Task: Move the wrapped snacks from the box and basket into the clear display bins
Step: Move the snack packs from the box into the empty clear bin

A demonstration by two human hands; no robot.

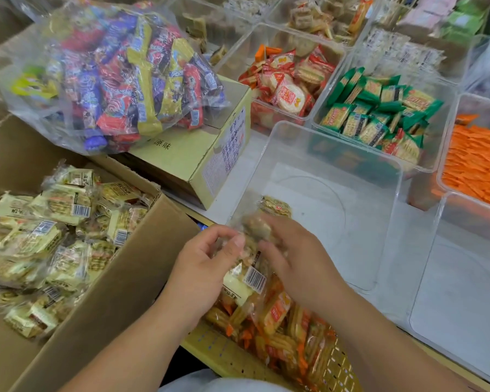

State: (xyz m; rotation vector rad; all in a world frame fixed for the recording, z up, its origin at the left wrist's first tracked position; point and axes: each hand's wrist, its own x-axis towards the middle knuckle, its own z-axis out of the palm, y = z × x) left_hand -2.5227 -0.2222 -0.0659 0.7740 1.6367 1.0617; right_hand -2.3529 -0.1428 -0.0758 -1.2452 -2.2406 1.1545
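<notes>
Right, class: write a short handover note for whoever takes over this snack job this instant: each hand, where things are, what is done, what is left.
Hands: the left hand and the right hand together grip a bundle of packets at the near edge of the clear bin.
Done: one packet seems to lie in that bin already.
Left: the box is full of pale packets, and the basket holds orange packets.

Pale-yellow wrapped snacks (57, 239) fill the cardboard box (119, 295); orange ones (277, 329) fill the basket (210, 349); clear bin (391, 222) holds one packet (276, 206).
</notes>
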